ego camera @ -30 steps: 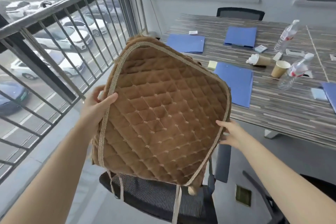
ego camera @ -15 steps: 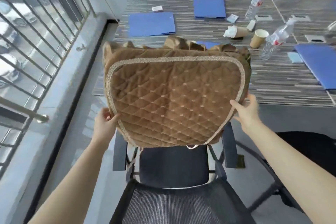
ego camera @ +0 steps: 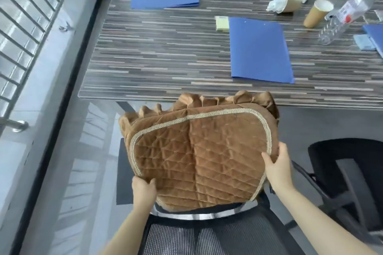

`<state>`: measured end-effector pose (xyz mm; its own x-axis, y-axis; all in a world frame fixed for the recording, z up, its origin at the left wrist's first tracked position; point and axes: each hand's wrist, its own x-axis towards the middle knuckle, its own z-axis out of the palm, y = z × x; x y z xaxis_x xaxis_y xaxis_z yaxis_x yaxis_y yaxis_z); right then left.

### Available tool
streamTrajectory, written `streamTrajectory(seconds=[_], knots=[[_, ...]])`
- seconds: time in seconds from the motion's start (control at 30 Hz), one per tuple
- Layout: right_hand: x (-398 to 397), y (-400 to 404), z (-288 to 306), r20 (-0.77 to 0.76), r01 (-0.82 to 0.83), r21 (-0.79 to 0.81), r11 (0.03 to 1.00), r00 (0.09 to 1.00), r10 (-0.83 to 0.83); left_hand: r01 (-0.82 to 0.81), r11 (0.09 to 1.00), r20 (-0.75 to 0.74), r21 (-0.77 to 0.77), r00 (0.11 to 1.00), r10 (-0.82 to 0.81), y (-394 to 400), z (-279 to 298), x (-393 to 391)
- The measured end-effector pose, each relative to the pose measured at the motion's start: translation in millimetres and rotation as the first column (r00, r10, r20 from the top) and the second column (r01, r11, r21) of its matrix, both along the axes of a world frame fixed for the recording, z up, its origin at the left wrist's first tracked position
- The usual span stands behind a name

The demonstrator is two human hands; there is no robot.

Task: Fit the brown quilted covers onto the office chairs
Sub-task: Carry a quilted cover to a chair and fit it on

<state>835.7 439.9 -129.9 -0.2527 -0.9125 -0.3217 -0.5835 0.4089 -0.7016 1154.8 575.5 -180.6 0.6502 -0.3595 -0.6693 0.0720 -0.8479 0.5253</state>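
A brown quilted cover (ego camera: 199,155) with beige braid trim and a ruffled far edge lies almost flat over the seat of a black mesh office chair (ego camera: 207,234). My left hand (ego camera: 143,189) grips the cover's near left edge. My right hand (ego camera: 276,165) grips its right edge, fingers curled over the braid. The chair's mesh backrest shows just below the cover, and the seat itself is hidden under the fabric. A dark armrest (ego camera: 122,172) shows at the cover's left side.
A striped wooden table (ego camera: 165,51) stands just beyond the chair, holding blue folders (ego camera: 259,49), paper cups (ego camera: 317,13) and plastic bottles (ego camera: 348,10). A second black chair (ego camera: 348,172) is at the right. A window railing (ego camera: 22,27) and a grey sill run along the left.
The cover has come down from held upright in front of me to lying low over the chair seat. Both hands moved down with it, and my view tilted downward.
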Motion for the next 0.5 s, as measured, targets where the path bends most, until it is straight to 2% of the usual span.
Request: streamTrajectory(seconds=[0.13, 0.27, 0.5], knots=[[4.1, -0.3, -41.1, -0.161, -0.104, 0.034, 0.994, 0.981, 0.108, 0.024, 0.993, -0.003, 0.113, 1.000, -0.024, 13.8, -45.0, -16.1], [17.5, -22.2, -78.5, -0.229, -0.199, 0.069, 0.978, 0.951, 0.210, 0.043, 0.983, 0.021, 0.179, 0.999, -0.047, 10.7, -76.8, -28.3], [57.2, -88.6, -125.7, -0.253, -0.314, 0.091, 0.945, 0.911, 0.327, 0.010, 0.992, 0.204, 0.128, 0.978, -0.036, -1.1, -124.8, -5.9]])
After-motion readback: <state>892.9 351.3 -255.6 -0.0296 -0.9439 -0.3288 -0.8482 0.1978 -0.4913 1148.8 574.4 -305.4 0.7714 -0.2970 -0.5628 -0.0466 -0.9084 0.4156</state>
